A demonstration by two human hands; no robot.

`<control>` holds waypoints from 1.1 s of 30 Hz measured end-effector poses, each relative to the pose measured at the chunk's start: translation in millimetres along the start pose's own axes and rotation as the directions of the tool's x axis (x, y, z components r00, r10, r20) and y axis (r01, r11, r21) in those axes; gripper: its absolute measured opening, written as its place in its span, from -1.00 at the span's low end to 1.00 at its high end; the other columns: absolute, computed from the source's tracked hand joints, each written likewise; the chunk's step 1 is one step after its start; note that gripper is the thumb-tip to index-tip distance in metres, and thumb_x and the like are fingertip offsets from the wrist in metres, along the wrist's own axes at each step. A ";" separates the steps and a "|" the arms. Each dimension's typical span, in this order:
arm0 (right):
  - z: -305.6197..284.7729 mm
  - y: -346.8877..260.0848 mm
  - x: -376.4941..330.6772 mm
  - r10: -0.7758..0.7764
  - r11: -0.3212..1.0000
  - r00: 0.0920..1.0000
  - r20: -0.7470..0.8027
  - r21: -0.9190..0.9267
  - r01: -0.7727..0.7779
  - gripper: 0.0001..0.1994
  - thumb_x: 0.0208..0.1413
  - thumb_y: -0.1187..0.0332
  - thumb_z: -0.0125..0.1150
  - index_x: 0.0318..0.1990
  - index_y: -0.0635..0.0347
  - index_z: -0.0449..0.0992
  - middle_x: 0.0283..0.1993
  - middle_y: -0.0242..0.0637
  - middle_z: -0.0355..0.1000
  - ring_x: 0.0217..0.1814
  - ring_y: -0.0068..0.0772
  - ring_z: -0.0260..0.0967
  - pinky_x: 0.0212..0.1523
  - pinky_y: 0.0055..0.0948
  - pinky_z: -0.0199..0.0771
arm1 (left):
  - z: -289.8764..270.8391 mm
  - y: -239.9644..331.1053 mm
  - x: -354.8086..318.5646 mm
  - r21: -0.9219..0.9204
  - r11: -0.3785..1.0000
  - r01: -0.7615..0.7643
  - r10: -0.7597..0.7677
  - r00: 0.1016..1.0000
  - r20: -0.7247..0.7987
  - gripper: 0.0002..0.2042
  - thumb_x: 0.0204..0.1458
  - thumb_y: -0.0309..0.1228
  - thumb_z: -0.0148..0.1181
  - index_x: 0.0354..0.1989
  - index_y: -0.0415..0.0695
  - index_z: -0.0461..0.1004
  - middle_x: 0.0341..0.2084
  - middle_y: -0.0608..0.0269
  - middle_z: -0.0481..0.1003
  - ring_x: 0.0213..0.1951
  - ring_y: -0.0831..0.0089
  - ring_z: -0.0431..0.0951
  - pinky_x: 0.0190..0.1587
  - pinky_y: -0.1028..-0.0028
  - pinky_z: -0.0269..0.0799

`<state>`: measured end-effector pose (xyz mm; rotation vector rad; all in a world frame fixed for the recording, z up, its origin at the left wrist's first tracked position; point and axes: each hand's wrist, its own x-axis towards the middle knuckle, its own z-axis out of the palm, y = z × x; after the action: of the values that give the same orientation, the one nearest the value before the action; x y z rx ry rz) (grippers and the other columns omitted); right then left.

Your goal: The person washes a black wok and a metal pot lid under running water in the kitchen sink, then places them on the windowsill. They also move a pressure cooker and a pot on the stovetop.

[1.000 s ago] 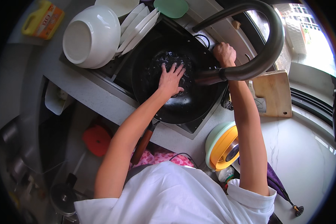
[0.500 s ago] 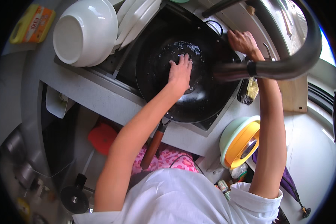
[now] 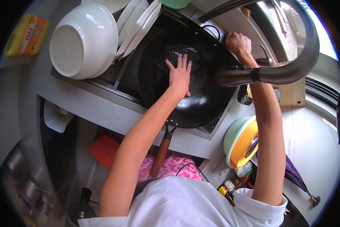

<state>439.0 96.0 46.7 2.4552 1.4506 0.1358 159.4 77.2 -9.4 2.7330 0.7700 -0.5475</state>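
Black wok [image 3: 200,102] in sink, wet; left hand [image 3: 180,74] flat, released, inside. Right hand [image 3: 238,42] clenched at far rim; washing seemingly unfinished.

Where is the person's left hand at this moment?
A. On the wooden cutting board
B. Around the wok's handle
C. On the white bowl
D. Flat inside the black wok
D: the left hand lies with spread fingers on the inner surface of the black wok, which sits in the sink.

Bright window glare upper right, fisheye-bent edges.
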 end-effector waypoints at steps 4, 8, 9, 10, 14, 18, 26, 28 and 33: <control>7.7 1.7 3.2 -0.046 0.999 0.999 -0.018 -0.030 0.045 -0.48 0.28 0.08 -0.14 -0.50 0.25 0.63 -0.46 0.09 0.53 -0.38 0.17 0.55 -0.22 0.00 0.60 | 5.3 4.8 2.4 0.059 0.998 -0.012 0.012 1.000 0.000 0.23 -0.38 0.25 0.46 0.46 -0.15 -0.02 0.46 0.00 -0.06 0.46 0.10 -0.04 0.24 -0.11 0.24; 7.4 -2.0 3.3 -0.031 0.998 0.999 -0.015 -0.055 0.030 -0.53 0.26 0.14 -0.13 -0.47 0.22 0.65 -0.43 0.08 0.55 -0.36 0.12 0.58 -0.23 -0.04 0.62 | 13.4 8.2 -5.8 0.066 0.997 -0.033 0.034 0.999 -0.012 0.12 -0.23 0.22 0.39 0.45 -0.18 0.01 0.44 -0.01 0.01 0.42 0.10 0.04 0.23 -0.05 0.28; 6.4 -4.0 1.8 -0.024 0.998 1.000 -0.006 -0.059 0.024 -0.54 0.26 0.15 -0.13 -0.46 0.21 0.65 -0.42 0.08 0.56 -0.34 0.12 0.58 -0.23 -0.04 0.62 | 15.2 9.4 -9.1 0.076 0.996 -0.040 0.041 0.999 -0.012 0.10 -0.20 0.21 0.37 0.44 -0.19 0.02 0.43 -0.01 0.02 0.41 0.10 0.05 0.22 -0.03 0.29; 5.0 -6.0 1.7 0.001 0.998 1.000 0.014 -0.069 0.000 -0.56 0.25 0.17 -0.12 -0.42 0.21 0.66 -0.38 0.06 0.57 -0.30 0.11 0.59 -0.22 -0.06 0.62 | 16.5 10.2 -11.2 0.085 0.995 -0.047 0.048 0.999 -0.012 0.07 -0.16 0.20 0.36 0.44 -0.19 0.02 0.42 -0.02 0.03 0.41 0.10 0.07 0.22 -0.02 0.30; -6.1 -12.9 8.1 0.024 0.976 0.974 0.223 -0.214 0.025 -0.60 0.20 0.18 -0.10 -0.25 0.20 0.68 -0.16 -0.01 0.60 -0.11 0.09 0.59 -0.12 -0.11 0.61 | 22.1 13.0 -15.6 0.067 0.997 -0.032 0.034 0.999 -0.030 0.02 -0.10 0.18 0.31 0.44 -0.19 0.03 0.42 0.00 0.03 0.41 0.12 0.06 0.23 -0.02 0.28; -11.9 -18.9 21.4 0.297 0.955 0.896 0.332 -0.107 -0.277 -0.57 0.17 0.14 -0.07 -0.04 0.16 0.64 0.06 -0.08 0.55 0.11 0.04 0.51 0.04 -0.10 0.53 | 26.3 6.5 -17.8 -0.039 0.998 -0.047 0.044 0.997 -0.058 0.01 -0.10 0.16 0.32 0.45 -0.15 0.02 0.45 0.03 -0.01 0.45 0.16 -0.02 0.31 -0.07 0.12; -24.5 -24.4 17.5 0.352 0.933 0.847 0.399 -0.079 -0.350 -0.53 0.18 0.10 -0.09 0.08 0.14 0.58 0.18 -0.05 0.47 0.25 0.01 0.42 0.13 -0.09 0.47 | 17.2 -12.4 -29.3 -0.130 0.980 -0.153 0.158 0.987 0.027 0.07 -0.33 0.14 0.49 0.45 0.27 0.05 0.48 0.12 -0.09 0.49 0.13 -0.16 0.40 -0.15 -0.11; -25.8 -19.6 13.7 0.369 0.925 0.829 0.420 -0.080 -0.371 -0.52 0.19 0.08 -0.09 0.12 0.11 0.56 0.21 -0.08 0.46 0.28 0.01 0.39 0.17 -0.09 0.44 | 15.8 -12.5 -31.8 -0.128 0.974 -0.188 0.194 0.980 0.037 0.02 -0.28 0.10 0.48 0.44 0.24 0.09 0.48 0.17 -0.07 0.49 0.12 -0.13 0.37 -0.20 -0.05; -36.7 -52.3 23.6 0.188 0.982 0.891 0.413 -0.054 -0.182 -0.55 0.21 0.09 -0.06 0.11 0.07 0.57 0.22 -0.15 0.46 0.29 -0.01 0.38 0.13 -0.04 0.46 | 26.1 -5.6 -45.5 -0.127 0.991 -0.042 0.058 0.991 0.122 -0.11 -0.15 -0.01 0.43 0.42 0.16 0.14 0.46 0.31 0.00 0.45 0.10 -0.02 0.24 -0.31 0.17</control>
<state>398.2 147.4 65.1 2.4114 1.0289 -0.3229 112.9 52.7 -14.5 2.5687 0.6787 -0.6315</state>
